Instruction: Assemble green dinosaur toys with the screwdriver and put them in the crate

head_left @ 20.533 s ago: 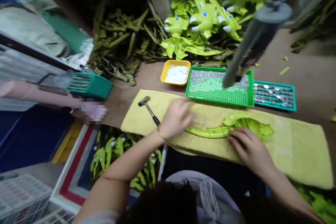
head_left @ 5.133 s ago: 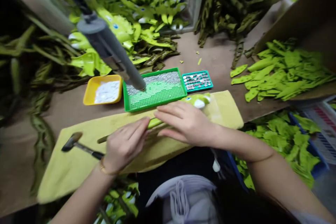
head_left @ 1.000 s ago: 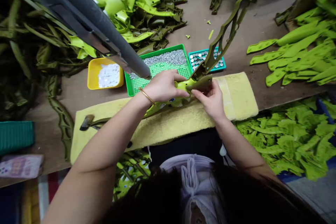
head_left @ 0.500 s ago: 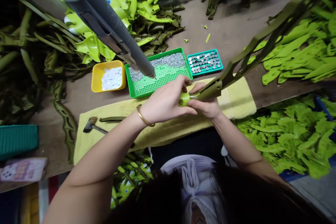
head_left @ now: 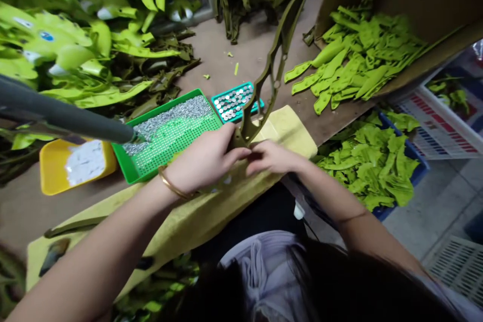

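Observation:
My left hand (head_left: 207, 158) is closed around the lower end of a long olive-green plastic piece (head_left: 279, 60) with cut-outs, which rises away to the upper right. A bit of lime-green plastic shows beneath that hand, mostly hidden. My right hand (head_left: 269, 157) has its fingers drawn together against my left thumb, close to the olive piece's base; what they pinch, if anything, is hidden. Both hands are above a yellow cloth (head_left: 290, 128). To the left, a grey stick-shaped power driver (head_left: 75, 115) slants with its tip over a green perforated tray (head_left: 169, 153) of small metal screws.
A teal tray (head_left: 213, 100) holds rows of silver discs. The yellow bin (head_left: 53, 166) contains white pieces. On the cloth lie a hammer (head_left: 55, 256) and an olive strip (head_left: 75, 225). Lime-green parts (head_left: 358, 55) are heaped at right, more (head_left: 370, 166) in a blue crate.
The view has swung rightward, so the trays and driver sit farther left. The olive piece now stands more upright. The lime-green part between my hands has become mostly hidden.

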Tool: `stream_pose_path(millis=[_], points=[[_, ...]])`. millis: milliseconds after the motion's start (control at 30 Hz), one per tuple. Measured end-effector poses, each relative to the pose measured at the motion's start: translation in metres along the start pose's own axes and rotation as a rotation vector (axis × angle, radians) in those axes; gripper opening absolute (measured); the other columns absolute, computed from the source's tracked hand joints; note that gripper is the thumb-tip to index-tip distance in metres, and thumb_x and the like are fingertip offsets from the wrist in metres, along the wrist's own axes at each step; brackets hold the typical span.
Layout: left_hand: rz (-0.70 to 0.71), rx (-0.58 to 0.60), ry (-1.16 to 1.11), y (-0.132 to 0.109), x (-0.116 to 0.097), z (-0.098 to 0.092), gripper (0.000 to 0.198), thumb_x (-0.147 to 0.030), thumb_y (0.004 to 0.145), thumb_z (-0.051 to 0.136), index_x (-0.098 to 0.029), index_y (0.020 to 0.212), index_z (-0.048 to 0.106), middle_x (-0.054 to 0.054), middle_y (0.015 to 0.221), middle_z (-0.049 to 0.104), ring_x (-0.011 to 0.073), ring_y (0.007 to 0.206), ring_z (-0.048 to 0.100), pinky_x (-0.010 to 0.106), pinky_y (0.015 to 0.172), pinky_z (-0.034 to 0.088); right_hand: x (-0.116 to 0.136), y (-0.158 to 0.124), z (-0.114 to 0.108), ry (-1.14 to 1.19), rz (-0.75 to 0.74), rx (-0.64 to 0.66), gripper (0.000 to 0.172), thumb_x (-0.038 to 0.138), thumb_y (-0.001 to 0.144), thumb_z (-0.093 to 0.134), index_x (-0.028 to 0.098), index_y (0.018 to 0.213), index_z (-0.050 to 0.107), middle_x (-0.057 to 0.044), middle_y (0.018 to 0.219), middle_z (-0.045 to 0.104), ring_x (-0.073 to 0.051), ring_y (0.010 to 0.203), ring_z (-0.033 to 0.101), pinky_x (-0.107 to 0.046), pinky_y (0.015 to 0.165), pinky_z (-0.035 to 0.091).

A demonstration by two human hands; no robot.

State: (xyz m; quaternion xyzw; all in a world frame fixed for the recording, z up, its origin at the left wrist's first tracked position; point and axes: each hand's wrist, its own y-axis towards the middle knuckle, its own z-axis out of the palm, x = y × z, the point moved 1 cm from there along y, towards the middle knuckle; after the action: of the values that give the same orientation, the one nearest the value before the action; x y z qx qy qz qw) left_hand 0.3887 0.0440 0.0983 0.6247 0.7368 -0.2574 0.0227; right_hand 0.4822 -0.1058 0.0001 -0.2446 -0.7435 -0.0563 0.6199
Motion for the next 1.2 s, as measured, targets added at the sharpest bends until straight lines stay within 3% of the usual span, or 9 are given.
stream_pose_path(millis=[67, 133, 233, 333, 533, 800, 1000, 1100, 1200], points=[[-0.038, 0.0, -0.032, 0.008, 0.006, 0.006, 0.025, -0.042, 0.086, 0.054, -0.018, 0.093, 0.051, 0.007, 0.077, 0.062, 0.0245, 0.069, 0.06, 0.032, 0.061, 0.039, -0.007, -0.013, -0.073, -0.205, 0.01, -0.634, 0.036, 0.054, 0.074, 0.067, 0.018, 0.076, 0.064, -0.003, 0.072, 0.065, -0.018, 0.072, 0.063, -0.035, 0.069, 0.053], [-0.074, -0.016, -0.058, 0.015, 0.013, 0.014, 0.023, -0.041, 0.086, 0.054, -0.019, 0.093, 0.05, 0.008, 0.078, 0.062, 0.0256, 0.072, 0.061, 0.033, 0.062, 0.04, -0.016, -0.022, -0.144, -0.289, 0.032, -1.016, 0.037, 0.051, 0.089, 0.046, 0.017, 0.098, 0.059, -0.013, 0.1, 0.064, -0.025, 0.104, 0.06, -0.048, 0.091, 0.047], [-0.084, -0.071, -0.134, 0.025, 0.017, 0.027, 0.027, -0.04, 0.086, 0.052, -0.019, 0.102, 0.051, 0.009, 0.084, 0.065, 0.0278, 0.079, 0.062, 0.036, 0.068, 0.044, -0.035, -0.023, -0.219, -0.435, 0.138, -1.327, 0.03, 0.041, 0.08, 0.063, 0.02, 0.099, 0.054, -0.021, 0.128, 0.049, -0.037, 0.137, 0.03, -0.062, 0.107, 0.03], [-0.091, -0.12, -0.22, 0.032, 0.016, 0.037, 0.037, -0.043, 0.087, 0.048, -0.017, 0.114, 0.05, 0.012, 0.097, 0.067, 0.0295, 0.089, 0.064, 0.039, 0.077, 0.047, -0.052, -0.011, -0.249, -0.363, 0.127, -1.338, 0.027, 0.025, 0.072, 0.071, 0.025, 0.089, 0.05, -0.017, 0.125, 0.051, -0.035, 0.138, 0.026, -0.063, 0.108, 0.033], [-0.111, -0.146, -0.254, 0.031, 0.02, 0.042, 0.052, -0.052, 0.086, 0.042, -0.014, 0.12, 0.052, 0.011, 0.101, 0.067, 0.0286, 0.092, 0.063, 0.04, 0.082, 0.047, -0.052, 0.015, -0.227, -0.001, -0.018, -1.215, 0.003, 0.024, 0.09, 0.05, 0.022, 0.09, 0.048, -0.007, 0.095, 0.062, -0.016, 0.101, 0.056, -0.037, 0.091, 0.048], [-0.14, -0.141, -0.286, 0.028, 0.016, 0.041, 0.057, -0.054, 0.085, 0.041, -0.013, 0.123, 0.053, 0.013, 0.103, 0.068, 0.0289, 0.092, 0.063, 0.042, 0.086, 0.047, -0.031, 0.017, -0.152, 0.554, -0.052, -0.622, 0.052, 0.063, 0.094, 0.03, 0.021, 0.102, 0.059, -0.001, 0.07, 0.061, -0.012, 0.062, 0.058, -0.029, 0.061, 0.05], [-0.148, -0.13, -0.307, 0.022, 0.019, 0.041, 0.059, -0.055, 0.084, 0.042, -0.012, 0.122, 0.054, 0.013, 0.103, 0.068, 0.0286, 0.093, 0.063, 0.042, 0.087, 0.048, -0.038, 0.022, -0.142, -0.257, 0.122, -0.725, 0.043, 0.053, 0.094, 0.039, 0.019, 0.087, 0.064, -0.009, 0.084, 0.066, -0.023, 0.086, 0.063, -0.044, 0.087, 0.051], [-0.145, -0.138, -0.311, 0.019, 0.022, 0.043, 0.061, -0.055, 0.083, 0.042, -0.011, 0.124, 0.053, 0.014, 0.105, 0.068, 0.029, 0.094, 0.063, 0.043, 0.088, 0.048, -0.036, 0.027, -0.159, -0.558, 0.137, -0.844, 0.032, 0.037, 0.093, 0.043, 0.015, 0.097, 0.066, -0.015, 0.108, 0.066, -0.03, 0.113, 0.056, -0.049, 0.104, 0.038], [-0.126, -0.143, -0.309, 0.019, 0.022, 0.047, 0.061, -0.055, 0.083, 0.043, -0.011, 0.124, 0.054, 0.014, 0.106, 0.068, 0.0294, 0.095, 0.064, 0.043, 0.089, 0.048, -0.033, 0.038, -0.175, -0.788, 0.315, -0.902, 0.043, 0.042, 0.095, 0.038, 0.012, 0.113, 0.062, -0.021, 0.109, 0.066, -0.034, 0.112, 0.058, -0.053, 0.099, 0.042]])
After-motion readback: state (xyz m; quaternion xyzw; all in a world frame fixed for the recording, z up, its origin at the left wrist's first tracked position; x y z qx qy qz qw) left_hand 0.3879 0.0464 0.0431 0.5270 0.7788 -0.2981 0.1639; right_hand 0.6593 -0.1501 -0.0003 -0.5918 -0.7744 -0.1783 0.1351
